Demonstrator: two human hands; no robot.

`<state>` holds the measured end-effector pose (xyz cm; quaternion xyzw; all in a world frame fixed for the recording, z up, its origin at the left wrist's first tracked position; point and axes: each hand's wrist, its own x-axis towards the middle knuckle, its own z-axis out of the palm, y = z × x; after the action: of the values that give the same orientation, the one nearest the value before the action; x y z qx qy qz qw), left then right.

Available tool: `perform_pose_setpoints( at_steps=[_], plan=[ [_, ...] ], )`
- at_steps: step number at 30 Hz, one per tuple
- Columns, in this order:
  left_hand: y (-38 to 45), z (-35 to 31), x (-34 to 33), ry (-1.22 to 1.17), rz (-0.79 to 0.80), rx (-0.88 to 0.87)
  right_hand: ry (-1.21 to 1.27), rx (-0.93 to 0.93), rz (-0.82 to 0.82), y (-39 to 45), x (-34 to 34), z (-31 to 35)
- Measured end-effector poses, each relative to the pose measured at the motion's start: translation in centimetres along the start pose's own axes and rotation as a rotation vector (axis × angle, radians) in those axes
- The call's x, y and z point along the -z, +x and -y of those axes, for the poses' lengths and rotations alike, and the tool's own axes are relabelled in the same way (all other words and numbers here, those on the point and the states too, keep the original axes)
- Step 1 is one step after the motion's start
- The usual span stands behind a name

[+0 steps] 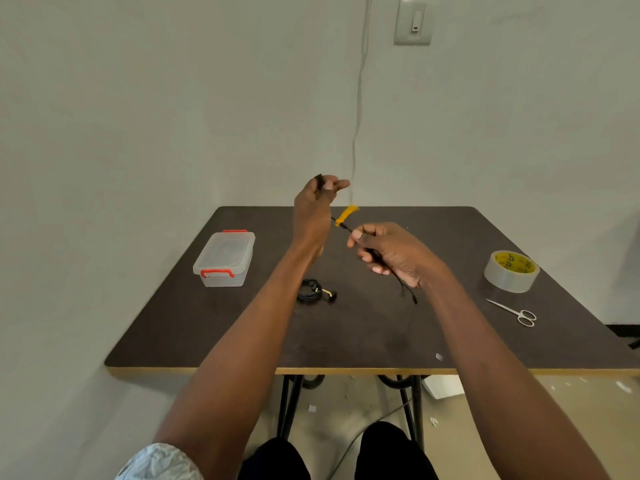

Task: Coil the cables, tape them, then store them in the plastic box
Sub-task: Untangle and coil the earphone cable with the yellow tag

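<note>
Both hands are raised above the dark counter (363, 334), with a thin black cable (346, 227) stretched between them. The left hand (313, 209) is lifted highest, near the wall, its fingers curled in a grip that pinches one dark end of the cable at the fingertips. The right hand (391, 252) sits lower and nearer, its thumb and curled fingers pinching the cable further along; the loose end trails out below the palm and hangs just above the counter. Between the two hands, a yellow tag (346, 215) is wrapped on the cable, tilted up toward the wall. Below the left forearm, a second cable (313, 291), already coiled into a small black bundle with a plug sticking out to the right, lies on the counter. The plastic box (224, 258) stands at the left side of the counter, well apart from the hands, its clear lid on and its red clips showing at front and back. At the right side rests a roll of tape (512, 271) with a yellow core, lying flat, and just in front of it a pair of small scissors (514, 311), blades pointing left. A light switch (414, 21) is fixed on the wall above, with a pale cord running down from beside it.
</note>
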<state>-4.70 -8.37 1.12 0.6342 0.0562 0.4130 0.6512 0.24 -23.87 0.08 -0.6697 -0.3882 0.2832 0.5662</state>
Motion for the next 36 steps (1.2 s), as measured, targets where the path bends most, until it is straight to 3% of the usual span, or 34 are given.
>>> perform_pose_setpoints(
  at_steps=[5,16,22,28,32,36],
  plan=[
    [-0.8,1.9,0.6,0.373,0.198,-0.001,0.114,0.115,0.098,-1.4,0.8,1.3],
    [-1.7,1.8,0.8,0.496,0.277,0.148,0.146,0.157,-0.022,-0.7,2.6,1.9],
    [-2.6,0.3,0.3,0.480,0.319,0.197,0.141,0.190,-0.058,0.0,3.8,2.2],
    [-2.5,-0.9,-0.7,0.364,0.390,0.148,0.108,0.199,-0.252,1.6,4.3,2.1],
    [-2.5,-2.6,-1.4,0.212,0.475,0.204,0.070,0.182,-0.333,2.1,4.0,2.2],
    [-2.4,-3.5,-1.5,-0.059,0.494,0.225,0.066,0.174,-0.310,2.2,3.2,1.6]
  ],
)
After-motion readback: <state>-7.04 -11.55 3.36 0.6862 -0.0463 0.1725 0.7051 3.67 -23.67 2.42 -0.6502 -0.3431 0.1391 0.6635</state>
